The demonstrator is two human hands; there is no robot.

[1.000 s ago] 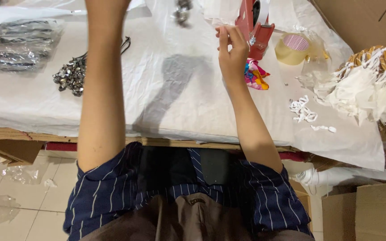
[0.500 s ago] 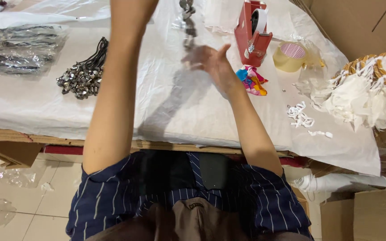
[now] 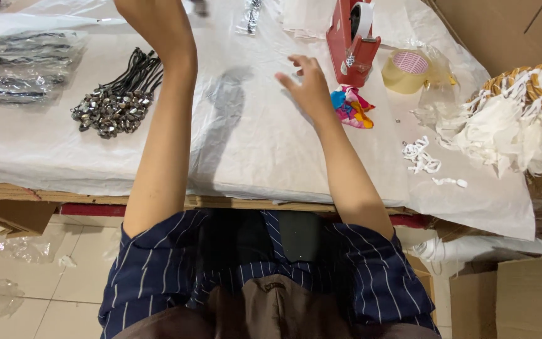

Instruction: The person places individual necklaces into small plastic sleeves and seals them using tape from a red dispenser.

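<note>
White plastic sheeting covers the counter [image 3: 252,157], which runs across the view above a tiled floor [image 3: 39,276] and the wearer's striped shirt.

Far to the left of the hands lie clear bags of dark metal pieces [image 3: 20,66], flat on the sheeting. Nearer, just left of the left forearm, sits a bundle of black cords with metal charms [image 3: 115,103], cords fanned upward and charms heaped at the lower end.

Only the wrist and forearm of the left arm show; the left hand [image 3: 136,6] runs out of the top edge, so I cannot tell whether it is open or closed. The arm stands raised above the counter and throws a shadow on the sheeting between the two arms.

Open and empty, the right hand [image 3: 308,85] hovers low over bare sheeting, fingers spread and loosely bent, palm down. Just right of it lies a small bright multicoloured bundle [image 3: 351,108], close to the wrist but apart. Beyond the fingertips stands a red tape dispenser [image 3: 351,41], and right of that a roll of tan tape [image 3: 407,70]. Farther right lie white paper scraps [image 3: 423,157] and a heap of white strips [image 3: 509,122].
</note>
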